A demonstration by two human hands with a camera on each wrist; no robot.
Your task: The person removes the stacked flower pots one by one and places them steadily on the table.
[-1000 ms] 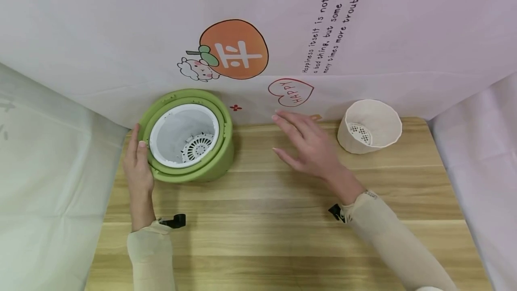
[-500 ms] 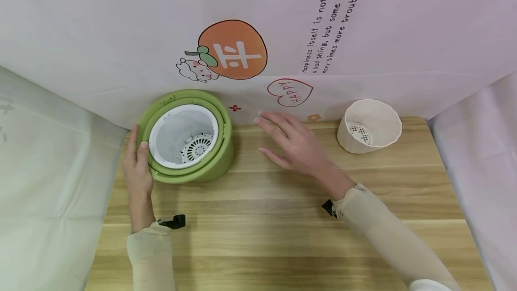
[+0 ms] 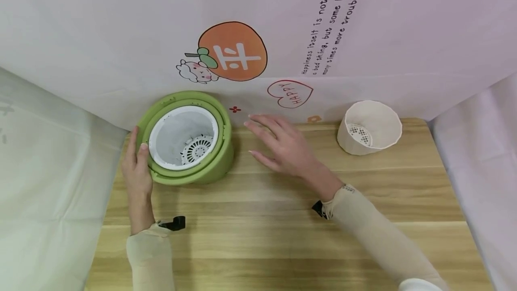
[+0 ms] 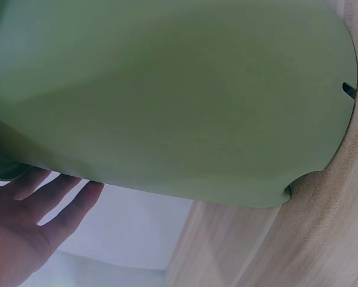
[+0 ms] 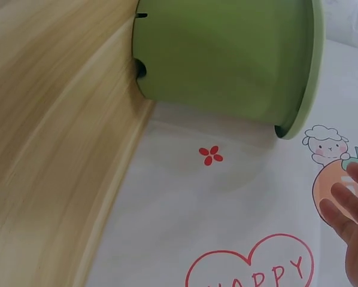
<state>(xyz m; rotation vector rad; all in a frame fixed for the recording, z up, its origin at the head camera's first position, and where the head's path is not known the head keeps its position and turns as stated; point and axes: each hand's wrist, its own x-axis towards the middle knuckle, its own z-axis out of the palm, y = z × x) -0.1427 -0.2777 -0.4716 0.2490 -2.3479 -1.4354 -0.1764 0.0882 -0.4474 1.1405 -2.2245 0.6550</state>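
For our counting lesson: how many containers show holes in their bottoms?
2: the white inner pot, inside the green pot, and the cream pot on the table, at right. The green pot's own bottom is hidden.

A small booth curtained off with cloth; the room beyond is hidden. A wood-grain surface point(image 3: 250, 237) is closed in at the back by a white printed sheet point(image 3: 141, 35) bearing cartoon orange fruit point(image 3: 232, 51), a lamb point(image 3: 196, 72) and a red HAPPY heart point(image 3: 290, 94), with pale cloth point(image 3: 44, 192) along both sides.
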